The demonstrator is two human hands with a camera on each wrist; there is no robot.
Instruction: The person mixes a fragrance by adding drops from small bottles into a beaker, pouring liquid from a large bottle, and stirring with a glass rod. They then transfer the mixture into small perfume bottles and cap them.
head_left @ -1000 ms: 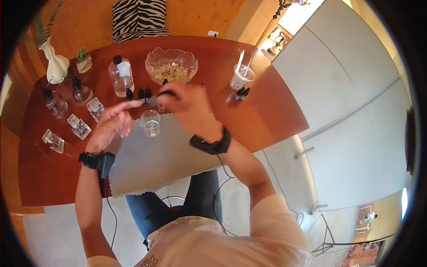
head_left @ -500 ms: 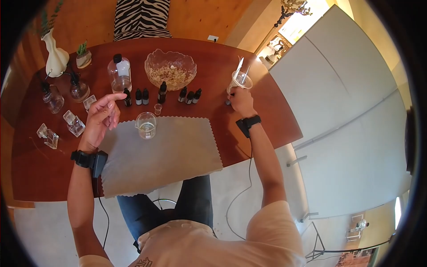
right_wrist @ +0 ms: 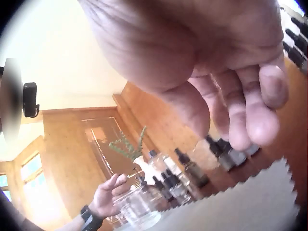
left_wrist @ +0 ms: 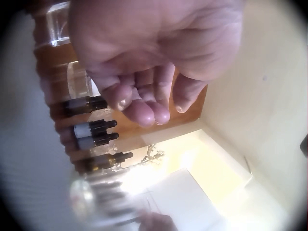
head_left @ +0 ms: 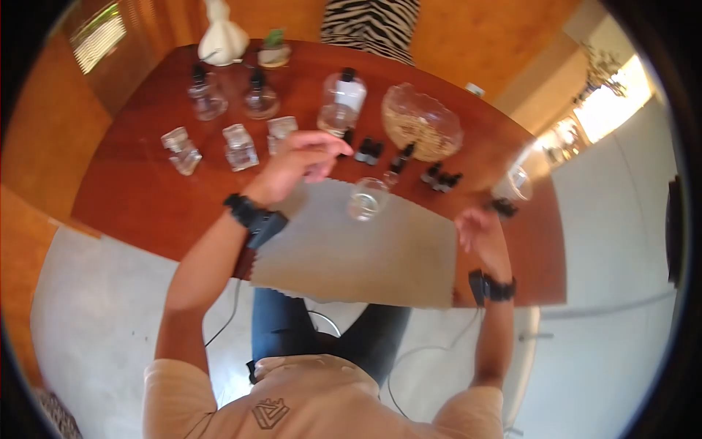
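Observation:
In the head view my left hand (head_left: 296,167) hovers over the mat's back left corner, with loosely bent fingers and nothing in them. Its index fingertip overlaps a dark dropper bottle (head_left: 346,143). My right hand (head_left: 482,235) is beyond the mat's right edge, just in front of a group of small black bottles (head_left: 504,208). Its fingers (right_wrist: 262,125) curl loosely around nothing in the right wrist view. Between the hands, a glass beaker (head_left: 367,199) stands on the grey mat (head_left: 358,252). Behind it is a taller dropper bottle (head_left: 404,156).
More dropper bottles (head_left: 442,178) stand in small groups behind the mat. Farther back are a glass bowl (head_left: 423,121) of dry flakes and a large clear bottle (head_left: 341,106). Square glass bottles (head_left: 240,148) line the left. A plastic cup (head_left: 519,183) stands at the right.
My right hand went from the middle to the bottles beside the plastic cup, then drew back empty toward me. The head view has swung, shifting the table rightward. My left hand keeps its loose pose.

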